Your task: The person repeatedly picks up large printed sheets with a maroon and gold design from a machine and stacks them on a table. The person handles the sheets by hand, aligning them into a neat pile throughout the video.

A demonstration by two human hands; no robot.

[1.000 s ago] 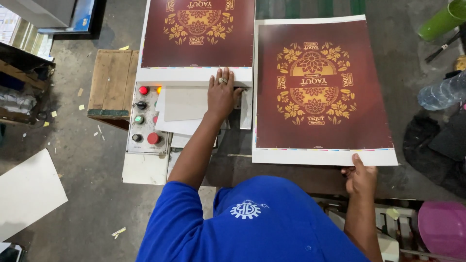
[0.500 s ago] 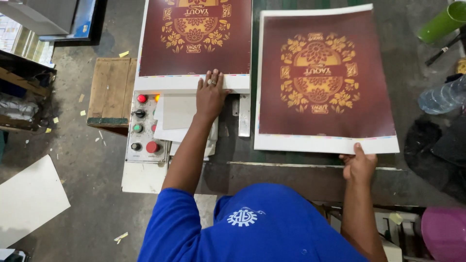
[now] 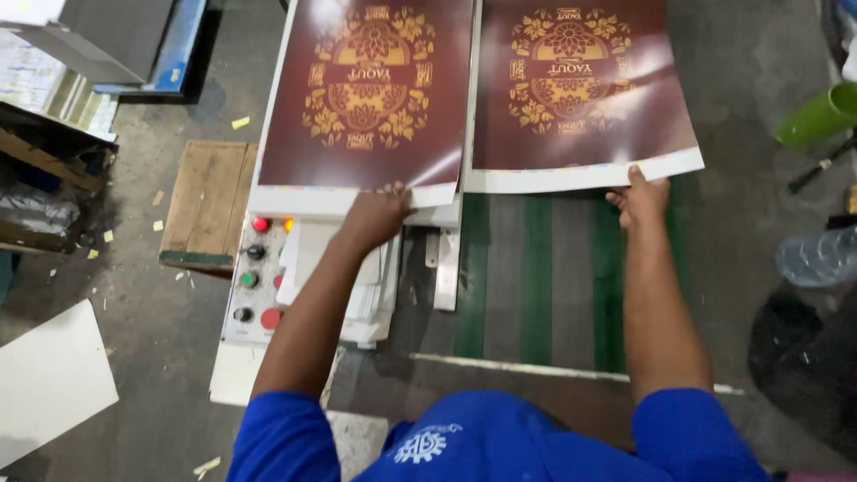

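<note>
From above, my right hand (image 3: 641, 198) pinches the near white edge of a maroon printed sheet with gold ornament (image 3: 576, 89), which lies flat over a table with green belts (image 3: 536, 277). My left hand (image 3: 379, 214) rests with fingers curled on the near edge of a matching printed sheet (image 3: 366, 98) just to its left; I cannot tell whether it grips or only presses. The two sheets lie side by side, edges nearly touching. Below the left sheet sits a control panel with red, green and black buttons (image 3: 254, 286). I judge this the feeding step: the next move calls for keeping both edges square.
</note>
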